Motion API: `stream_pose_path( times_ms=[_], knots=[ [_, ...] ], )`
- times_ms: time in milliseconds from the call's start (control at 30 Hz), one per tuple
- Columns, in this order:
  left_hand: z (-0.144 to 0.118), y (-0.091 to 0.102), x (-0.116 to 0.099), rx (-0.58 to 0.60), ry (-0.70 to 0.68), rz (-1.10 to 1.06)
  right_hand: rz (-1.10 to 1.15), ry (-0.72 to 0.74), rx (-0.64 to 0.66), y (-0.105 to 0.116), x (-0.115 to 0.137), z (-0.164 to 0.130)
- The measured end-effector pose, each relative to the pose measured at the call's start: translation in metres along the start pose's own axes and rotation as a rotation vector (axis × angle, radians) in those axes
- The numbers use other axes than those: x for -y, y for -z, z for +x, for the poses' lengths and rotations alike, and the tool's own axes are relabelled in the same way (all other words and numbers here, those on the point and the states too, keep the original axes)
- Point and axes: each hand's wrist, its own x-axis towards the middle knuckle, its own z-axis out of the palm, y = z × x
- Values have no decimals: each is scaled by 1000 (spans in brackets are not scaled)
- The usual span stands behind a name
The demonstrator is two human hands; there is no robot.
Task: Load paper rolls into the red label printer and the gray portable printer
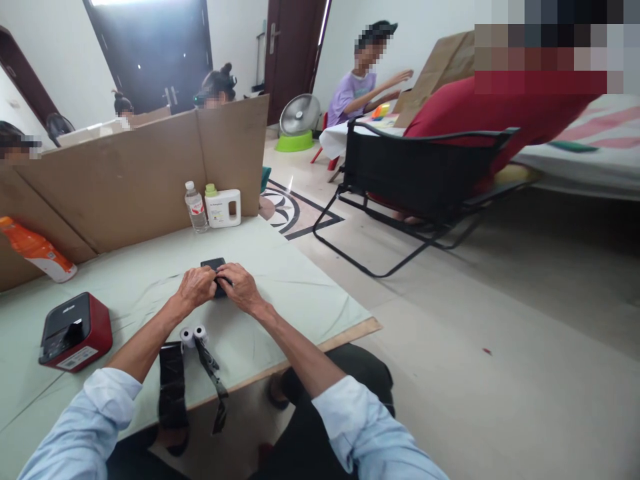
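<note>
black, small and flat, the rectangular plastic object [214,267] lies on the pale green cloth-covered table [280,267] straight ahead of the person, its far end showing beyond the knuckles and its near end hidden under both hands. the left hand [197,287] covers it from the left, the right hand [241,285] from the right, fingers curled together onto it, so both look clamped on the object and equally near; its long axis cannot be told. just nearer the body two small white paper rolls [193,335] lie side by side next to black strips [173,383]. a red and black label printer [75,331] sits well to the left.
</note>
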Motion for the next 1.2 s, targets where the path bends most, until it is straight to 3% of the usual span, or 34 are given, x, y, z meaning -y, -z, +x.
stream_pose_path(
  times_ms=[267,567,833,1200],
  knots=[
    [3,-9,5,-31,17,-12,-11,39,4,0,2,-1],
    [-1,-12,15,-46,-104,-24,-33,102,-41,-2,-2,-2],
    [2,-19,19,-130,-107,-91,-45,90,-34,-2,-2,-2],
    [4,-15,19,-75,-102,-47,-41,87,-28,0,3,-2]
  ],
)
